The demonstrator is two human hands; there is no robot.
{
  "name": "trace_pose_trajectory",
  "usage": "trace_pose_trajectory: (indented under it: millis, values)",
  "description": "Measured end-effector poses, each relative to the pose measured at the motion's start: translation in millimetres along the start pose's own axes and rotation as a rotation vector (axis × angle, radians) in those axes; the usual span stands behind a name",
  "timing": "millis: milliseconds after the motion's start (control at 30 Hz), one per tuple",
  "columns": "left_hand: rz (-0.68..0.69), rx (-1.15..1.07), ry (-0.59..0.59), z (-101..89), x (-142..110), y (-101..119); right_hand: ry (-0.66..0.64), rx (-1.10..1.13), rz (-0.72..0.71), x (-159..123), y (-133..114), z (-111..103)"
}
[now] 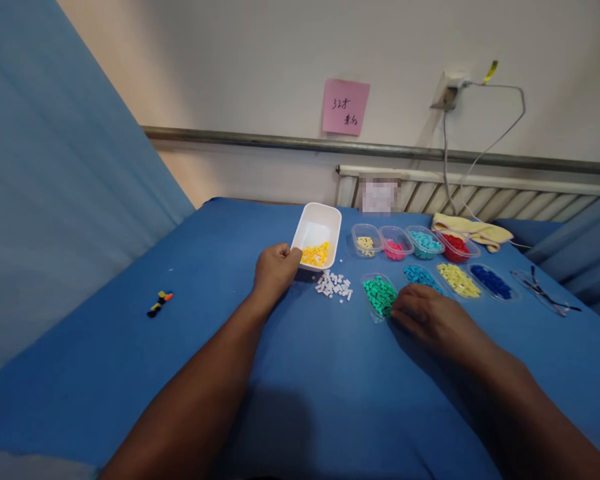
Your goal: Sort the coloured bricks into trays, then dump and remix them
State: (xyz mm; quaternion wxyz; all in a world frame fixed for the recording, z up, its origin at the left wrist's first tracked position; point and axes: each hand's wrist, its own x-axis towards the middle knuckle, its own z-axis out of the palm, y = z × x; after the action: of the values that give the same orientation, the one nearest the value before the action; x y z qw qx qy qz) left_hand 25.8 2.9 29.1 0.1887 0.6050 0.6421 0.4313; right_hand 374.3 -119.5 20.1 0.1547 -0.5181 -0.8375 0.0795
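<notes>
My left hand point(276, 272) grips the near left corner of a white plastic tray point(310, 227), thumb over its rim. The tray is tilted, and small orange-yellow bricks point(316, 254) are gathered at its near end. Just below it, a loose pile of small white bricks point(333, 285) lies on the blue cover. My right hand point(425, 313) is closed at the right edge of a clear plastic tub point(375, 318) filled with green bricks point(380, 295). Its fingertips are partly hidden, but they seem to hold the tub's rim.
Several clear tubs stand behind and right, with cream point(365, 245), pink point(395, 249), turquoise point(425, 241), red point(455, 247), blue point(422, 277), pale yellow point(459, 280) and dark blue bricks point(491, 281). Glasses point(545, 293), a yellow cloth point(473, 230) and a small joined brick piece point(160, 303) lie around.
</notes>
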Motion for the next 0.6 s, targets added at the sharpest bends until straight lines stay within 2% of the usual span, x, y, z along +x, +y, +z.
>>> trace_pose_trajectory:
  millis: [100,167,267,400,600]
  values:
    - [0.021,0.059,0.024,-6.9,4,-1,0.085,-0.184,0.275,-6,-9,5]
    - [0.042,0.105,0.035,-12.0,5,-1,0.071,-0.259,0.393,-8,-18,11]
    - [0.122,0.233,0.03,-18.4,3,1,0.042,-0.277,0.467,-6,-32,18]
    - [0.349,0.499,0.035,-24.0,-1,8,-0.002,-0.196,0.537,5,-37,20]
    - [0.484,0.553,0.02,-32.3,-5,19,-0.015,-0.051,0.591,18,-35,22]
